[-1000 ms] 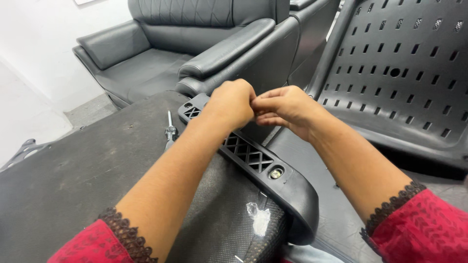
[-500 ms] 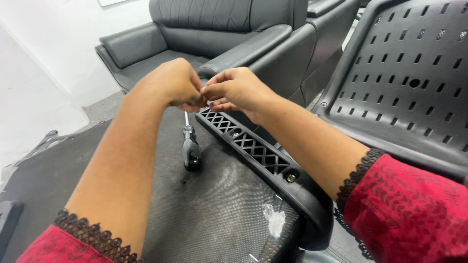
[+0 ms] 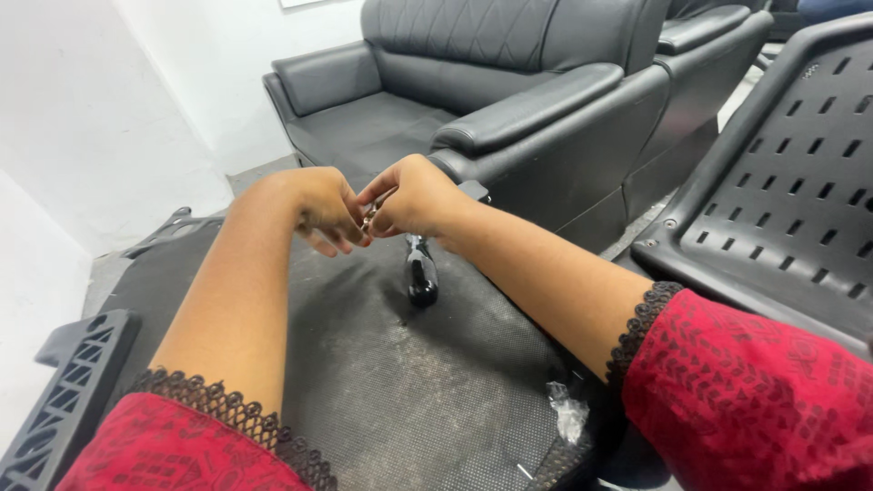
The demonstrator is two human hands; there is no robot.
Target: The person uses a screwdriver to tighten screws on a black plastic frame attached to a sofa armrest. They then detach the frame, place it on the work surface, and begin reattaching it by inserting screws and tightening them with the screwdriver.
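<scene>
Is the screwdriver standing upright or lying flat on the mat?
Lying flat: the screwdriver rests along the dark mat, handle toward the camera, below the right hand. Neither hand touches it.

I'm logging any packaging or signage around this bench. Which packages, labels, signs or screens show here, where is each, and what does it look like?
Small plastic bag: crumpled, clear, lying on the dark mesh surface near the right forearm.
Wall sign or frame: only its pale lower edge shows at the top of the view, above the black sofa.
No screens or labels show.
</scene>
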